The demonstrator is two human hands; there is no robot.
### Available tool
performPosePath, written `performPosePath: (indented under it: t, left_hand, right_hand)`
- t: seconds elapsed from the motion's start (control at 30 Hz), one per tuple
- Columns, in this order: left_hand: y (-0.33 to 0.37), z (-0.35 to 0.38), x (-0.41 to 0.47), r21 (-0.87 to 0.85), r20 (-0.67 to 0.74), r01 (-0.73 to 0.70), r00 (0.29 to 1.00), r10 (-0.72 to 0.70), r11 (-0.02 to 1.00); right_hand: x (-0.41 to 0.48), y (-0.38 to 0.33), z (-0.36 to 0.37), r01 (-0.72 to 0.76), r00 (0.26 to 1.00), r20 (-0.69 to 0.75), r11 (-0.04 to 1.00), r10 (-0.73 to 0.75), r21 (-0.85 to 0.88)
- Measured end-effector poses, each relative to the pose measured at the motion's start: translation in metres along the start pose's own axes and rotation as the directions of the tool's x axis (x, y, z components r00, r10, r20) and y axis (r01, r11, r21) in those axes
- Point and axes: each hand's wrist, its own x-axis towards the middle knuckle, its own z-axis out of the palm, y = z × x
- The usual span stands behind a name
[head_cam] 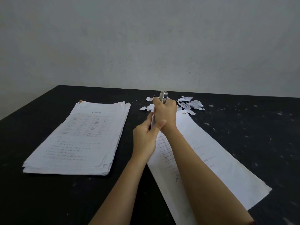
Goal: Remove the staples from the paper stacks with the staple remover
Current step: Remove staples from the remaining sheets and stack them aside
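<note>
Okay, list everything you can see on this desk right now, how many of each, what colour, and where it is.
thick paper stack: one, white with print, on the left of the table
angled paper stack: one, white with print, on the right under the forearms, far corner lifted
torn paper scraps: many, too many to count, white, at the far edge on both sides of the hands
staple remover: one, silver metal, sticking up from the right hand
table: one, black with pale flecks
wall: grey, behind the table
left hand: pinches the lifted corner of the angled paper stack
right hand: grips the staple remover
</note>
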Motion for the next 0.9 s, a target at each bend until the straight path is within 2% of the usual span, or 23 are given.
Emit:
performPosePath:
  t: [0.1,0.2,0.3,0.47,0.57,0.63,0.7,0.8,0.9]
  left_hand:
    - [-0.002,-0.002,0.0,-0.008,-0.039,0.018,0.999,-0.018,1.0]
    - [-0.004,-0.005,0.003,-0.025,-0.19,0.06,0.98,-0.064,0.998]
    - [-0.005,-0.008,0.005,-0.158,-0.279,0.147,0.942,-0.187,0.976]
    - [-0.001,-0.012,0.009,-0.369,-0.23,0.289,0.892,-0.388,0.883]
    - [0.003,-0.016,0.01,-0.431,-0.174,0.335,0.88,-0.441,0.838]
    - [0.004,-0.019,0.009,-0.465,-0.161,0.341,0.875,-0.457,0.817]
    - [0.005,-0.021,0.008,-0.508,-0.154,0.334,0.872,-0.465,0.794]
    - [0.007,-0.021,0.007,-0.541,-0.142,0.351,0.858,-0.494,0.764]
    - [0.008,-0.023,0.008,-0.523,-0.144,0.37,0.85,-0.508,0.768]
  right_hand:
    - [0.003,-0.004,-0.002,-0.089,0.995,0.049,0.991,0.085,0.095]
    - [0.004,-0.011,-0.005,-0.145,0.989,0.069,0.964,0.133,0.221]
    - [0.007,-0.016,-0.009,-0.162,0.987,0.047,0.933,0.155,0.321]
    - [0.009,-0.02,-0.014,-0.165,0.986,0.051,0.931,0.157,0.326]
    - [0.012,-0.024,-0.02,-0.135,0.99,0.084,0.942,0.115,0.309]
    - [0.015,-0.026,-0.026,-0.081,0.991,0.117,0.986,0.064,0.148]
    - [0.016,-0.028,-0.033,-0.019,0.97,0.238,0.994,0.044,-0.107]
    - [0.011,-0.03,-0.042,0.057,0.865,0.482,0.926,0.141,-0.373]
    - [0.008,-0.032,-0.042,0.146,0.808,0.55,0.835,0.209,-0.531]
